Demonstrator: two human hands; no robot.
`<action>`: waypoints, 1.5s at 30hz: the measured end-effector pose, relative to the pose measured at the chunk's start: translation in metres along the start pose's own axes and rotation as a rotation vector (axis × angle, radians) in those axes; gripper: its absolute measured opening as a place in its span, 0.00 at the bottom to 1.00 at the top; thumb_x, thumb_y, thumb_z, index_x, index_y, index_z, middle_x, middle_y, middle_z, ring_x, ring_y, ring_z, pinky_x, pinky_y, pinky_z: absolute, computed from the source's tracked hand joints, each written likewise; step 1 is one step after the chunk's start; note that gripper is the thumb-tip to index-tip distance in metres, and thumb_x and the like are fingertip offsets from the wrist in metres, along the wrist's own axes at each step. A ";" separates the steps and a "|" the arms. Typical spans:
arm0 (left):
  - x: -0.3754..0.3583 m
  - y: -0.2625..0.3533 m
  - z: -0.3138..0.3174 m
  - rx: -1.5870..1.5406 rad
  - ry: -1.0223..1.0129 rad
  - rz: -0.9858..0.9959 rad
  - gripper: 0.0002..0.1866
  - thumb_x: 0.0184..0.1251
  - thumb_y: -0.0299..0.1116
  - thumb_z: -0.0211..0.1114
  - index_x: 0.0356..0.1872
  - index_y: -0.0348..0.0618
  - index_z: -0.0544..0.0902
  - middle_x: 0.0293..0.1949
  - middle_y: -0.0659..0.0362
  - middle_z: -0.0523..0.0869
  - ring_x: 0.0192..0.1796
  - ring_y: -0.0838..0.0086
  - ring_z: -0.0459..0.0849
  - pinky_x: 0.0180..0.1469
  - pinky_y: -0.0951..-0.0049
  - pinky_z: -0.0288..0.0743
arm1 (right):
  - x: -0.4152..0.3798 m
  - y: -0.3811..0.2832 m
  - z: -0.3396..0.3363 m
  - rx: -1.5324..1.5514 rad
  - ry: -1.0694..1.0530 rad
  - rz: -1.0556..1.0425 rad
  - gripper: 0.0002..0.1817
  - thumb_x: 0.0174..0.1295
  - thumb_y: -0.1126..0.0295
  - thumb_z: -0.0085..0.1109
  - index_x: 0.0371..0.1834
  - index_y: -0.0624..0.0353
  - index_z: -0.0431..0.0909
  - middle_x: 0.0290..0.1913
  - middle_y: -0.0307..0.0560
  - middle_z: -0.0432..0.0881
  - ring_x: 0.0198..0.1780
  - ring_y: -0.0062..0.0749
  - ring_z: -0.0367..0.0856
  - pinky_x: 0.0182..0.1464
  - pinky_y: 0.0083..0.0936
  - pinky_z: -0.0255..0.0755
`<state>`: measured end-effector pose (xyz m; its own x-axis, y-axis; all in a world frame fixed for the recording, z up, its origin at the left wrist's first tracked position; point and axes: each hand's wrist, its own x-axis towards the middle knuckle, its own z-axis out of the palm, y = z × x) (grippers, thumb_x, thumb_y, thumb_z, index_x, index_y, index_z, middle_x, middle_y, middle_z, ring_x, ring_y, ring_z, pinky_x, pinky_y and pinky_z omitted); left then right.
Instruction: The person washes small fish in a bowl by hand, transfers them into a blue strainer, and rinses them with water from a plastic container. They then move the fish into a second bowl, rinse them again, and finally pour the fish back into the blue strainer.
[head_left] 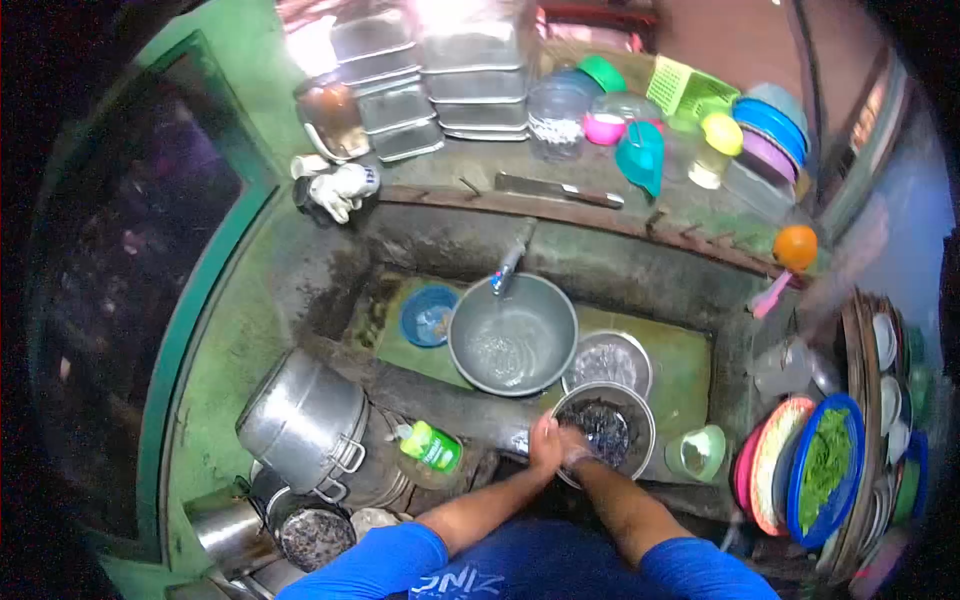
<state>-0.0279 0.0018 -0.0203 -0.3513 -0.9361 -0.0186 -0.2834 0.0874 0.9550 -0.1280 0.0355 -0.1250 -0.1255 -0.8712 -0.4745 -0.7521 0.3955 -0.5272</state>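
A round metal pot [645, 412] with dark, wet contents sits at the front edge of the sink, close to my body. At its left rim is my left hand [545, 447], fingers wrapped over the edge. My right hand [574, 446] reaches over the near-left part of the pot, smeared by motion, its fingers hidden. Just behind the pot lies a shallow metal basin [608, 362] with water in it. A large grey tub [513, 345] of water stands under the tap [512, 262], left of that basin.
Inside the sink [690, 375] is a small blue bowl [428, 315]. A green-labelled bottle [431, 448] and a big aluminium pot [305, 415] stand left. On the right are a pale green cup [695, 453] and stacked colourful basins [795, 465]. A knife [560, 190] lies on the back ledge.
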 end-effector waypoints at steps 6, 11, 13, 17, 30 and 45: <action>0.002 0.023 -0.012 0.064 -0.008 0.009 0.17 0.74 0.34 0.49 0.56 0.40 0.78 0.49 0.43 0.81 0.55 0.49 0.76 0.60 0.57 0.68 | -0.062 -0.036 -0.056 -0.162 -0.128 0.094 0.18 0.59 0.66 0.49 0.45 0.64 0.83 0.51 0.65 0.81 0.53 0.54 0.81 0.58 0.43 0.73; 0.013 0.005 0.005 -0.150 0.101 0.139 0.15 0.74 0.33 0.50 0.50 0.31 0.77 0.42 0.42 0.81 0.47 0.55 0.78 0.55 0.59 0.70 | -0.088 -0.024 -0.080 -0.394 -0.185 -0.040 0.15 0.54 0.65 0.52 0.33 0.64 0.84 0.38 0.64 0.83 0.40 0.52 0.84 0.45 0.44 0.77; 0.008 -0.023 0.006 -0.176 -0.027 0.099 0.15 0.75 0.33 0.50 0.51 0.33 0.78 0.42 0.44 0.81 0.47 0.57 0.78 0.55 0.61 0.70 | -0.115 -0.051 -0.113 -0.304 -0.089 0.011 0.14 0.48 0.63 0.57 0.27 0.64 0.85 0.30 0.63 0.84 0.33 0.54 0.85 0.41 0.44 0.79; 0.011 0.001 -0.003 -0.028 -0.092 0.024 0.17 0.76 0.32 0.46 0.57 0.35 0.76 0.52 0.50 0.82 0.55 0.65 0.79 0.60 0.66 0.68 | -0.118 -0.033 -0.139 -0.411 -0.272 0.155 0.18 0.49 0.60 0.60 0.36 0.63 0.85 0.40 0.58 0.86 0.45 0.50 0.85 0.50 0.40 0.78; 0.004 0.018 -0.004 -0.086 -0.025 -0.072 0.17 0.76 0.31 0.48 0.59 0.35 0.75 0.54 0.54 0.82 0.56 0.71 0.78 0.61 0.71 0.69 | -0.060 -0.044 -0.080 -0.203 0.065 0.060 0.22 0.73 0.61 0.32 0.59 0.58 0.71 0.66 0.60 0.67 0.64 0.58 0.70 0.62 0.49 0.69; -0.007 0.041 0.000 -0.193 0.024 -0.062 0.17 0.75 0.30 0.46 0.57 0.34 0.76 0.50 0.51 0.83 0.51 0.68 0.80 0.58 0.68 0.70 | -0.102 -0.044 -0.116 -0.217 -0.074 -0.001 0.15 0.53 0.64 0.53 0.33 0.61 0.86 0.39 0.60 0.85 0.42 0.53 0.85 0.48 0.44 0.78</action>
<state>-0.0371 0.0123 0.0192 -0.3168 -0.9456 -0.0745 -0.1266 -0.0357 0.9913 -0.1572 0.0730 0.0284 -0.0835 -0.8447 -0.5286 -0.8746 0.3164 -0.3675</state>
